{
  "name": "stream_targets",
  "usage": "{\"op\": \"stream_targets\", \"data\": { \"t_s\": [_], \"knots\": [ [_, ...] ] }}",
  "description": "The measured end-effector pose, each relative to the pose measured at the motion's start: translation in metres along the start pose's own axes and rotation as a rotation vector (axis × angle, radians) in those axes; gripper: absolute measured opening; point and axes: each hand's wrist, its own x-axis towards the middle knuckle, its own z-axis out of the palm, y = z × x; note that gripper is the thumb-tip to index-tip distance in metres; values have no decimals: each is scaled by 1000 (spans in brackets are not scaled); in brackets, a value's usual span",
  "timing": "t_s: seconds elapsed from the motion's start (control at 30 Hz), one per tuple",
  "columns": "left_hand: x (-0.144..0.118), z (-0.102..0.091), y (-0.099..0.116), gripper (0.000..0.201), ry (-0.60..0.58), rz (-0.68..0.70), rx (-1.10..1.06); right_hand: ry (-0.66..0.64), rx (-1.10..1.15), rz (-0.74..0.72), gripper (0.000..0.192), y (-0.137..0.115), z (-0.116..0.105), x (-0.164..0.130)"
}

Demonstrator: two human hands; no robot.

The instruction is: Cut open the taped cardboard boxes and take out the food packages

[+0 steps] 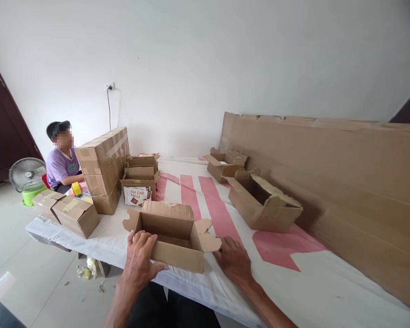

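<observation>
cardboard box under left hand, fingers spread; right hand apparently flat beside, open boxes beyond

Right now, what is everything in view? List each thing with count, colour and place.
open box: one, brown cardboard, near table edge, flaps up
table: one, white cover with pink stripes
open boxes on the right: two, brown, near the cardboard sheet
cardboard sheet: one, brown, long, standing along the table's right side
sealed boxes: a stack, brown, taped, at the left end
small sealed boxes: two, brown, at the left corner
open boxes behind: several, brown, beside the stack
printed packs: white and brown, count unclear
tape dispenser: one, yellow
fan: one, grey on green base, on the floor
co-worker: one, purple shirt, seated
left hand: fingers on the open box's near wall
right hand: flat on the table, by the box's right flap
</observation>
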Motion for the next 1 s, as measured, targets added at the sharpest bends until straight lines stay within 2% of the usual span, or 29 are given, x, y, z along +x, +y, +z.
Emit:
{"op": "stream_targets", "data": {
  "t_s": [0.13, 0.23, 0.47, 0.63, 0.83, 1.0],
  "knots": [
    [-8, 7, 2, 71, 40, -8, -11, 19, -10, -21, 15, 0, 2, -1],
    [-11, 9, 1, 74, 83, -16, -16, 17, -26, -7, 15, -5, -5, 0],
    [-22, -5, -14, 73, 181, -55, -18, -65, -51, 67, 14, -14, -23, 1],
    [-26, -11, -27, 58, 226, -12, -20, -93, -53, 91, 17, -11, -19, 0],
    [-23, -10, -28, 31, 253, 25, -23, -79, -44, 87, 18, -11, -18, 0],
    [-26, -9, -29, 24, 279, 21, -36, -68, -41, 87, 16, -11, -16, 1]
  ]
}}
